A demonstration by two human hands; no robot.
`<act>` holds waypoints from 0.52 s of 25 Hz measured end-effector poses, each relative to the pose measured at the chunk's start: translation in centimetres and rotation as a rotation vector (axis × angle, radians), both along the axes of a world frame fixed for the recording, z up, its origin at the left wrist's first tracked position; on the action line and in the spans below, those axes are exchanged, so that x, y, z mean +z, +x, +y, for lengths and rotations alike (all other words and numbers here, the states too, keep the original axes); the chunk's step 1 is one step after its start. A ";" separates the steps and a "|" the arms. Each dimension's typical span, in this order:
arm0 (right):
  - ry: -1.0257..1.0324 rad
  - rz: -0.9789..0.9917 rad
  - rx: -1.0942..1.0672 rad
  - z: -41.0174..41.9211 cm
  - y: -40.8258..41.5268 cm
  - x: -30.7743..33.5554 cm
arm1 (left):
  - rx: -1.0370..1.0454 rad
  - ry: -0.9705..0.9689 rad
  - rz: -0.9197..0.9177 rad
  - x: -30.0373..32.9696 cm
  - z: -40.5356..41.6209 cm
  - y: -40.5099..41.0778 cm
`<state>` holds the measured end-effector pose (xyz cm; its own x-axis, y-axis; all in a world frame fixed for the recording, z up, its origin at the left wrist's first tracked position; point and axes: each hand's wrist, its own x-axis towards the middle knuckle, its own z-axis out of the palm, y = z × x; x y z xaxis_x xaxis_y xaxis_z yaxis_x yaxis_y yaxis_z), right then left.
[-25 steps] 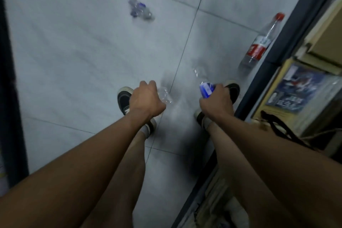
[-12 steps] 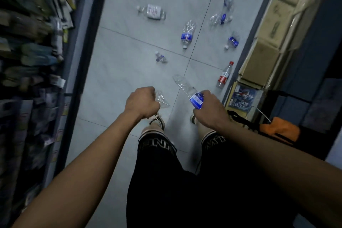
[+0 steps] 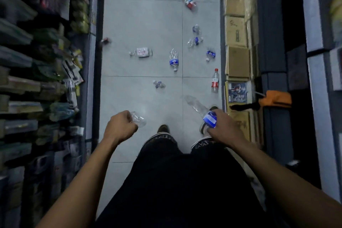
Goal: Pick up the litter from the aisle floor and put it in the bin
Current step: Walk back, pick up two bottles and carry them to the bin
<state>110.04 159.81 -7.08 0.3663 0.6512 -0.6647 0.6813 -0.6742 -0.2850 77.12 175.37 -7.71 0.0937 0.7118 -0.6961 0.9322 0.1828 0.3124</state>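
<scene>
My left hand (image 3: 120, 128) is closed on a crumpled clear plastic bottle (image 3: 138, 119). My right hand (image 3: 222, 127) grips a clear bottle with a blue label (image 3: 200, 110), its neck pointing up and left. Several more bottles lie on the grey tiled aisle floor (image 3: 140, 24) ahead: a small crushed one (image 3: 158, 84), a red-labelled one (image 3: 215, 83) by the right edge, a blue-labelled one (image 3: 174, 59), a white-labelled one (image 3: 141, 52), and others further up. No bin is in view.
Stocked shelves (image 3: 46, 72) line the left side of the aisle. Stacked cardboard boxes (image 3: 237, 39) and a dark shelf unit run along the right. An orange bag (image 3: 275, 99) with a black strap rests on the right. My legs and shoes stand mid-aisle.
I have straightened up from a crouch, both hands still holding their bottles. The view rose from the floor at my feet to the whole aisle, with more litter showing ahead.
</scene>
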 end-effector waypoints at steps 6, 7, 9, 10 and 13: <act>0.001 0.014 -0.394 -11.1 -7.0 3.4 | -0.464 0.078 0.022 3.1 2.1 0.5; 0.008 0.016 -0.459 -12.9 -8.2 3.7 | -0.535 0.089 0.017 3.5 2.2 1.2; 0.021 0.012 -0.586 -16.5 -10.6 4.2 | -0.669 0.107 0.004 4.1 1.7 3.2; 0.028 0.013 -0.647 -18.2 -11.8 4.3 | -0.720 0.112 -0.012 4.5 1.0 4.4; 0.065 -0.009 -0.830 -23.4 -16.0 4.7 | -0.887 0.107 -0.074 5.3 -2.7 7.9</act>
<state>94.04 136.43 -2.41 0.7499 0.2038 -0.6293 -0.0278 -0.9408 -0.3378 84.98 172.66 -2.42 0.6819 0.4172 -0.6008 0.6939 -0.6286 0.3511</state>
